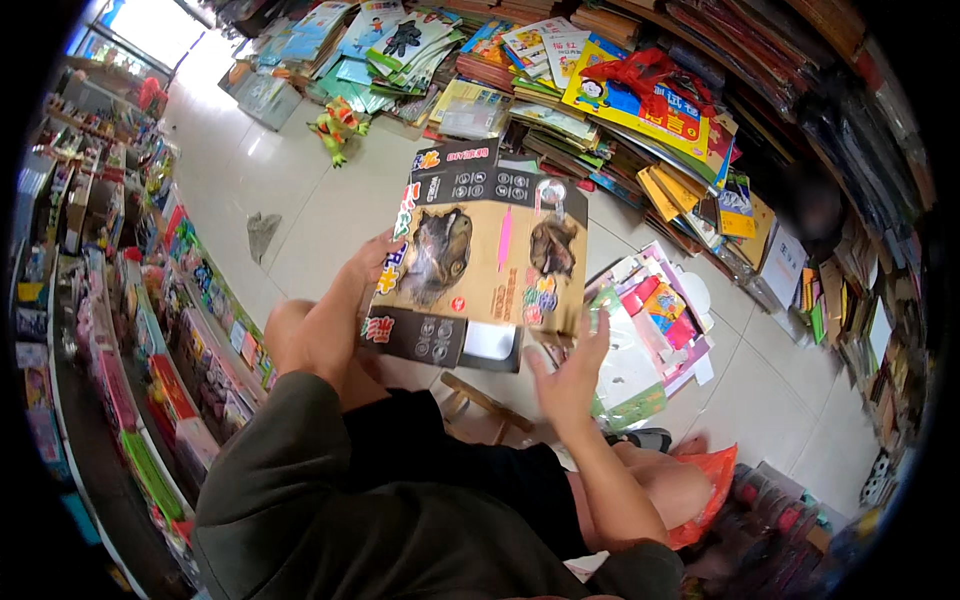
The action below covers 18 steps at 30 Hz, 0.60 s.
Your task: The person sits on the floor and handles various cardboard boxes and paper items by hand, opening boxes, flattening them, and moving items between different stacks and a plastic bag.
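Observation:
A printed cardboard toy box (480, 247), seemingly flattened, is tilted up in front of me. Dinosaur pictures and black end flaps show on its tan face. My left hand (373, 259) grips its left edge, with some fingers hidden behind the card. Close to the lower right corner is my right hand (574, 382), slightly blurred, its thumb and fingers spread and nothing seen in it. Whether those fingertips touch the card is hard to tell. Beyond that hand, a pile of flattened packaging (652, 322) in white, green and pink lies on the tiled floor.
Stacked books (540, 127) line the far side, with a red plastic bag (652, 75) on top. A green toy dinosaur (337, 129) and a grey scrap (262, 234) are on the floor. Shelves of goods (135, 360) run along the left. A wooden stool (484, 401) stands below the box.

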Available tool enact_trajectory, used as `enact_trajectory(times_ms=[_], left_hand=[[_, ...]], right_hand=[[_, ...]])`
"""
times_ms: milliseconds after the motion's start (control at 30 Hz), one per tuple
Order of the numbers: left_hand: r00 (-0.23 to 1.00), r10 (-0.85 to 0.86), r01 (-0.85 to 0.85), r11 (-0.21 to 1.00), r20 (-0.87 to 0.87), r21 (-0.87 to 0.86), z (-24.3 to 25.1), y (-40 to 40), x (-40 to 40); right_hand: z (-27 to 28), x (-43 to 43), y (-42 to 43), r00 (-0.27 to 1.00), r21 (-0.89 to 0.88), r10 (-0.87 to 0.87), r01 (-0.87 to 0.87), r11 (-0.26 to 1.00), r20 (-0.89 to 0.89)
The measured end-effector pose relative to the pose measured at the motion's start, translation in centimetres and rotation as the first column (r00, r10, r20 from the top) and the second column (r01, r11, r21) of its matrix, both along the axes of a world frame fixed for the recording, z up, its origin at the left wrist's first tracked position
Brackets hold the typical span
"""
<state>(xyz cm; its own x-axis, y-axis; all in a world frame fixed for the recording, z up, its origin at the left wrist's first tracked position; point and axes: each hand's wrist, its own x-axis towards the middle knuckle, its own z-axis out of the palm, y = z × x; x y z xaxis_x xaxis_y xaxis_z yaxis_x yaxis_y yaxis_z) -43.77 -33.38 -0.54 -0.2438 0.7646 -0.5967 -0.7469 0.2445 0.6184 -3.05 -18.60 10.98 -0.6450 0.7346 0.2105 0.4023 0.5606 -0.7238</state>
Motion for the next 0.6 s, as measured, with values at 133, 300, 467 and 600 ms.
enact_trajectory(times_ms=[133, 300, 467, 600], left_hand=[[0.997, -0.079, 0.079, 0.994, 0.003, 0.072, -5.6, -0.8, -2.3], [0.990, -0.138, 0.138, 0.990, -0.005, 0.025, -9.4, 5.3, -1.0], [0.966, -0.185, 0.177, 0.982, -0.182, -0.057, -16.7, 5.9, -1.1], [0.751, -0.180, -0.018, 0.957, -0.635, -0.291, -23.6, 2.3, 2.6]], right_hand=[[-8.6, -2.5, 3.4, 0.933, -0.873, -0.360, 0.179, 0.454, 0.004], [-16.9, -1.7, 7.2, 0.813, -0.936, -0.582, -0.197, -0.290, 0.009], [-18.1, 1.4, 8.3, 0.893, -0.981, -0.451, -0.091, -0.173, -0.003], [-19.4, -0.4, 6.7, 0.954, -0.873, -0.105, 0.299, 0.386, 0.280]])
